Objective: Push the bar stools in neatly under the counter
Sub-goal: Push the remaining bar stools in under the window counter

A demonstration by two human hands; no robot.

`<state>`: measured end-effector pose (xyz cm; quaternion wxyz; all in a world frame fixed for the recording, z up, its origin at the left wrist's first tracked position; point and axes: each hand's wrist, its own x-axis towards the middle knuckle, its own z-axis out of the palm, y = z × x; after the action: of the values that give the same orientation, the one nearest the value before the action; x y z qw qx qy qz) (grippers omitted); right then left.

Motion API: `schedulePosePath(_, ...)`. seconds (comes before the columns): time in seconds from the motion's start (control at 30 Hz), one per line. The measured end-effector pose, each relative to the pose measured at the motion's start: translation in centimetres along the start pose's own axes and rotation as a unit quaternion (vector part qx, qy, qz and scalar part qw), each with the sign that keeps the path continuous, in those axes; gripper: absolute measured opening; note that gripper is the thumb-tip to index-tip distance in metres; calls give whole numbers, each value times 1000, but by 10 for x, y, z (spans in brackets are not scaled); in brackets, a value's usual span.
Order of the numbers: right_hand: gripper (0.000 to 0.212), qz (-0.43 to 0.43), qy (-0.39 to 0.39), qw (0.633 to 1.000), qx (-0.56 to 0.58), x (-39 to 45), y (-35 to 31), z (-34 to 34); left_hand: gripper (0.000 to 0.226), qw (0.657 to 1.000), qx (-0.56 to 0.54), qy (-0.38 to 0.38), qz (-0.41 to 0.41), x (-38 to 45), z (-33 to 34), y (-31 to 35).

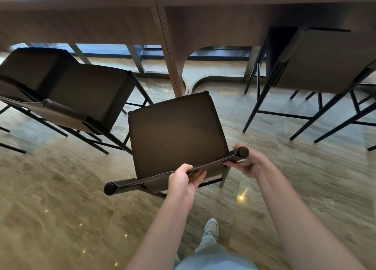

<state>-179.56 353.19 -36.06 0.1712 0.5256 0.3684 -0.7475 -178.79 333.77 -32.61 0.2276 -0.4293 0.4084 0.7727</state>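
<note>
A dark brown bar stool (177,133) with a black metal frame stands in front of me, turned slightly, its seat short of the wooden counter (183,15). My left hand (184,180) grips the top rail of its low backrest near the middle. My right hand (247,164) holds the rail's right end by the round black cap. The stool's front edge sits near the counter's central wooden leg (173,66).
Two more dark stools (85,94) stand at the left, angled out from the counter. Another stool (317,62) at the right sits partly under the counter. The floor is glossy wood-look with light reflections. My shoe (211,228) shows below.
</note>
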Motion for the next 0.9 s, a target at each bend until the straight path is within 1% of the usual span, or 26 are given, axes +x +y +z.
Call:
schedulePosePath(0.13,13,8,-8,1000,11,-1,3,-1,9,1000,9,-10,-8,0,-9,2)
schedulePosePath(0.2,18,-4,-5,999,40,-1,9,-1,5,1000,-3,-15,-17,-2,-16,7)
schedulePosePath(0.23,26,-17,-1,998,62,0,13,0,4,1000,-10,-15,-22,-3,-21,10)
schedulePosePath(0.33,47,-54,2,992,111,-2,30,5,19,999,-22,-5,-26,-2,-39,20)
schedulePosePath(0.5,79,-70,-8,981,181,-16,57,19,33,999,-53,14,-3,3,-71,41)
schedulePosePath(0.57,92,-85,5,977,196,-22,66,26,33,998,-64,11,1,1,-79,44)
schedulePosePath(0.63,98,-114,34,972,201,-29,78,39,34,998,-70,-1,3,0,-89,48)
schedulePosePath(0.7,97,-152,60,967,196,-36,93,54,41,997,-76,-19,1,0,-100,53)
schedulePosePath(0.77,89,-184,70,964,179,-41,108,69,46,996,-84,-40,0,0,-111,58)
schedulePosePath(0.83,73,-198,66,967,144,-45,120,86,55,993,-99,-57,-2,1,-124,63)
schedulePosePath(0.9,54,-195,66,973,101,-46,129,102,73,991,-111,-67,-10,2,-141,70)
